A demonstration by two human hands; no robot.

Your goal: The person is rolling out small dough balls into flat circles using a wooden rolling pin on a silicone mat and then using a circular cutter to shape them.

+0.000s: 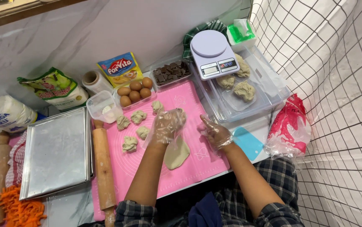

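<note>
Dough is the matter in hand: a flattened oval piece (177,153) lies on the pink silicone mat (198,164) near the middle of the tabletop, where the soft surface keeps it from sticking. The left hand (166,126), in a loose clear plastic glove, hovers over the upper end of that piece with its grip spread, fingers apart and pinching nothing. The right hand (216,133), gloved likewise, sits at three o'clock from the left; its fingers curl together around something pale, though what it grips I cannot tell.

Five rough dough lumps (138,117) wait from nine to twelve o'clock of the left hand, portioned and within easy reach. At one o'clock a kitchen scale (212,54) rests over a clear tray (269,84) holding more lumps, likely weighed there. Eggs (134,93) and chocolate chunks (171,72) stand at twelve o'clock. A wooden rolling pin (104,168) lies along the mat's nine o'clock edge beside a metal baking tray (57,151).
</note>
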